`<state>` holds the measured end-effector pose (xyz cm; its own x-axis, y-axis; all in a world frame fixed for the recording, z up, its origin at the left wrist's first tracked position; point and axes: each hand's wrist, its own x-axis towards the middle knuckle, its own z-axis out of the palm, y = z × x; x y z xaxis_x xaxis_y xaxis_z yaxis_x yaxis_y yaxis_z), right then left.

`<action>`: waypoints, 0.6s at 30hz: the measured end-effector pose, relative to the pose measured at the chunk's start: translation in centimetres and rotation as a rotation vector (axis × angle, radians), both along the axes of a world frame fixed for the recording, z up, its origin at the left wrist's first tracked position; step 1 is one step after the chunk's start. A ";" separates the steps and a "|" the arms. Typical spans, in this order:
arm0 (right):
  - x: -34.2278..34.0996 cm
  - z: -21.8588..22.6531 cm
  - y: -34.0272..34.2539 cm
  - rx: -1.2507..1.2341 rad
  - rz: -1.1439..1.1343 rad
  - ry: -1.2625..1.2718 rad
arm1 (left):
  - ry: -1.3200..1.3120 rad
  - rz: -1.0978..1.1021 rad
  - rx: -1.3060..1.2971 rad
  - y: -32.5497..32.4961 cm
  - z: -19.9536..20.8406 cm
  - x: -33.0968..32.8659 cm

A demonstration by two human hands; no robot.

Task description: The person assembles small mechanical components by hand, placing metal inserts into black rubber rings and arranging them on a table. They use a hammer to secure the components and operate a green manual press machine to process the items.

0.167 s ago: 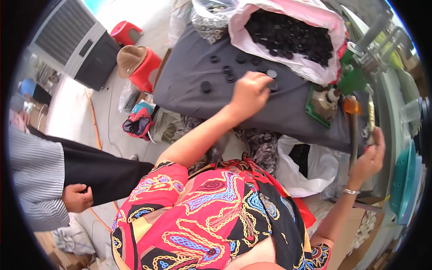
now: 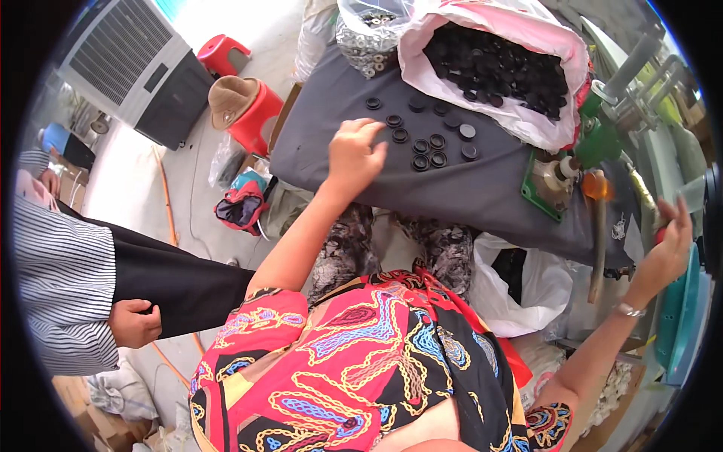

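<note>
Black round plastic rings [image 2: 429, 151] are lying scattered on the grey cloth-covered bench [image 2: 452, 196], just below the pink plastic bag [image 2: 527, 98] heaped with more black rings. Left hand [image 2: 354, 154] is hovering with fingers loosely curled just left of the scattered rings, gripping nothing visible. Right hand [image 2: 670, 241] is closing around a red-knobbed lever [image 2: 660, 233], well right of the rings, beside the green press [image 2: 572, 166].

View: head camera, single wide fisheye.
Facing: steeply down over the person's patterned chest onto the grey cloth-covered table [image 2: 452, 188].
Nearness: arm's reach.
</note>
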<state>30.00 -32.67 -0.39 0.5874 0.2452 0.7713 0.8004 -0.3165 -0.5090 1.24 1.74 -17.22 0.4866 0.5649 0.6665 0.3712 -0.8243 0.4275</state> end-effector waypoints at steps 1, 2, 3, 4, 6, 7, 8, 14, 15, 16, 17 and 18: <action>1.0 1.0 0.3 0.024 0.015 0.033 | 0.049 0.024 -0.010 0.4 -0.2 -1.3; 2.1 2.0 0.7 0.047 0.029 0.065 | 0.096 0.048 -0.020 0.7 -0.8 -2.4; 3.1 3.0 1.3 0.073 0.050 0.096 | 0.135 0.051 -0.035 0.9 -1.7 -3.3; 3.5 4.6 1.9 0.081 0.080 0.091 | 0.170 0.053 -0.052 1.0 -2.4 -3.9; 4.4 6.9 3.1 0.087 0.139 0.095 | 0.127 0.005 -0.103 0.9 -3.0 -3.7; 3.3 7.5 4.3 0.163 0.077 0.145 | 0.116 -0.010 -0.092 1.0 -3.2 -3.5; 5.9 7.0 4.0 0.126 0.142 0.191 | 0.104 -0.030 -0.081 1.2 -3.2 -3.2; 6.1 8.4 4.9 0.131 0.167 0.244 | 0.127 -0.024 -0.011 1.5 -3.1 -2.5; 5.9 8.5 5.3 0.153 0.178 0.269 | 0.110 -0.030 -0.023 1.8 -3.4 -2.7; 5.8 8.6 5.4 0.179 0.191 0.292 | 0.090 -0.035 -0.034 2.0 -3.3 -2.6; 5.9 8.8 5.2 0.176 0.185 0.285 | 0.057 -0.044 -0.060 2.1 -3.3 -2.3; 5.9 8.7 5.3 0.167 0.192 0.284 | 0.029 -0.039 -0.090 2.1 -3.3 -2.2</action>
